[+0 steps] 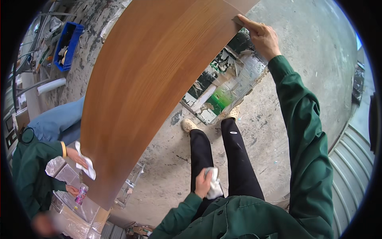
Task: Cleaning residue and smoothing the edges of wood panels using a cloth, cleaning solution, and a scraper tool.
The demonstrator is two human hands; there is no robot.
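A large wood-grain brown panel (147, 79) stretches from the top of the view down to the lower left. At its far right edge, my right hand (263, 39) reaches out with the index finger extended. Its fingertips press a small dark, flat piece against the panel edge; I cannot make out what it is. My left hand (203, 184) is closed around a crumpled white cloth (215, 184), held low in front of my legs, apart from the panel.
At the left, a co-worker's hand (78, 156) presses a white cloth (88, 166) on the panel; the other holds a pink-purple can (81, 194). Below the panel lies a paint-stained, plastic-covered board (227, 93). Wrapped boxes (67, 177) and a blue crate (71, 46) stand left.
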